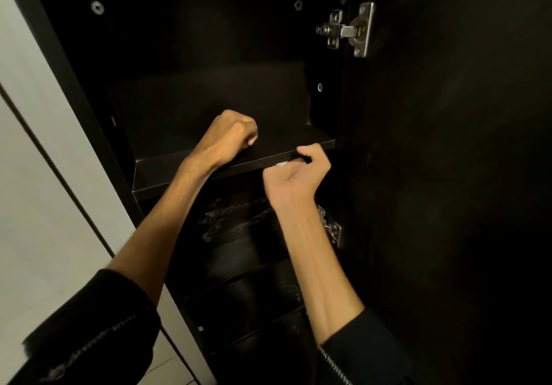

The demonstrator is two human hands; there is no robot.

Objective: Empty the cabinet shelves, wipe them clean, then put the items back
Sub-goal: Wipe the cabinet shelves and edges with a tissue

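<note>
The dark cabinet stands open, and its upper shelf (185,172) is bare. My left hand (231,135) rests on that shelf as a closed fist; a pale speck shows at the fingertips, too small to identify. My right hand (294,175) is curled at the shelf's front edge, near the right end. It pinches a small white piece (280,164), mostly hidden by the fingers. Both forearms reach up from black sleeves.
The open cabinet door (448,145) fills the right side, held by a metal hinge (346,30) above and a second hinge (330,226) below. Lower shelves (239,277) hold dark glossy shapes (236,220). A white panel (44,175) adjoins the cabinet's left side.
</note>
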